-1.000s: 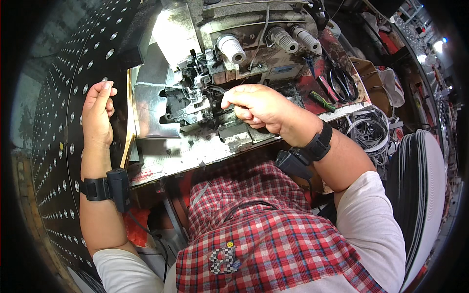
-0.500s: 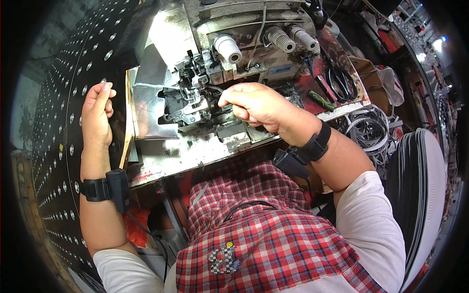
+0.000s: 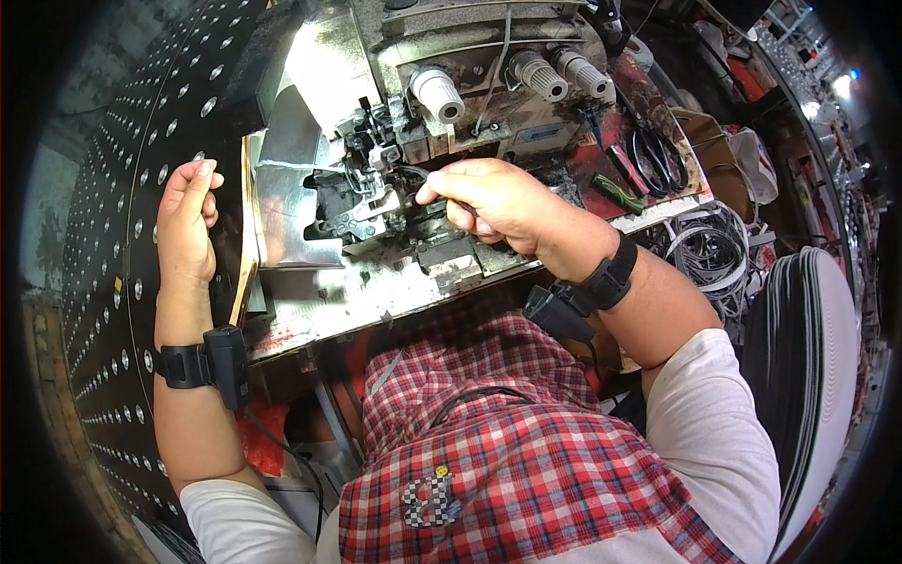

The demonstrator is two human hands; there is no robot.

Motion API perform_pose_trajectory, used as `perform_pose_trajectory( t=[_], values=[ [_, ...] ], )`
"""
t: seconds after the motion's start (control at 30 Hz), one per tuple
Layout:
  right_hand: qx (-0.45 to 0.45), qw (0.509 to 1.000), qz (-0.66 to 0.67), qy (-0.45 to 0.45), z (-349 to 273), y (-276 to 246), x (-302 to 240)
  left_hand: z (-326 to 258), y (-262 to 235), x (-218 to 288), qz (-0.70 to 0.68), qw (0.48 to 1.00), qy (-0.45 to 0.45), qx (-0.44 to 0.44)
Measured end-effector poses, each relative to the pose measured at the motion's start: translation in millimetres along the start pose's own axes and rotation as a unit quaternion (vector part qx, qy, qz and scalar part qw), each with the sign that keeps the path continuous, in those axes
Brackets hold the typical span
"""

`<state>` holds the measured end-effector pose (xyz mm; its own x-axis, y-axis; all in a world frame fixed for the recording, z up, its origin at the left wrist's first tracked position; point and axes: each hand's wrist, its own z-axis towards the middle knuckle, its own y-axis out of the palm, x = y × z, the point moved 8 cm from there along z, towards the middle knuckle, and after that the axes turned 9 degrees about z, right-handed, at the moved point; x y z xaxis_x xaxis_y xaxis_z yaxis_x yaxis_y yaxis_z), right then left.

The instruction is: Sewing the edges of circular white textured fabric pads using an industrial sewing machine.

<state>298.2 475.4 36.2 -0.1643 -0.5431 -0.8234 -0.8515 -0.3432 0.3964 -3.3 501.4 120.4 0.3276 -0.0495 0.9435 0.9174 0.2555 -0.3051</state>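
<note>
Head: right hand point(image 3: 484, 199) at machine point(image 3: 477, 70), grip unclear.

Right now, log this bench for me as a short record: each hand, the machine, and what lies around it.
Left hand: raised left of the metal plate, fingers curled, no held object visible
Right hand: fingers bent, at the machine's front; whether it grips anything is hidden
Machine: grimy, three white knobs
Bench right: black-handled scissors, green-and-black tool
Beyond bench edge: coiled cable
Clothing: red plaid apron
</note>
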Motion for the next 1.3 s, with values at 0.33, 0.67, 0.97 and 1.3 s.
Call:
perform_pose_trajectory(
  t=[0.33,0.67,0.97,1.3],
  values=[
    [0.007,1.000,-0.028,-0.005,5,-2,0,-1,1,1,-0.007,1.000,0.008,-0.006],
    [0.062,0.972,-0.172,-0.148,-29,-8,-19,-31,23,53,0.076,0.995,0.060,-0.030],
    [0.051,0.785,-0.488,-0.378,-91,38,-25,-127,161,34,-0.177,0.889,-0.289,-0.308],
    [-0.008,0.783,-0.579,-0.227,-114,14,26,-134,174,53,0.041,0.952,0.011,-0.303]
  ],
)
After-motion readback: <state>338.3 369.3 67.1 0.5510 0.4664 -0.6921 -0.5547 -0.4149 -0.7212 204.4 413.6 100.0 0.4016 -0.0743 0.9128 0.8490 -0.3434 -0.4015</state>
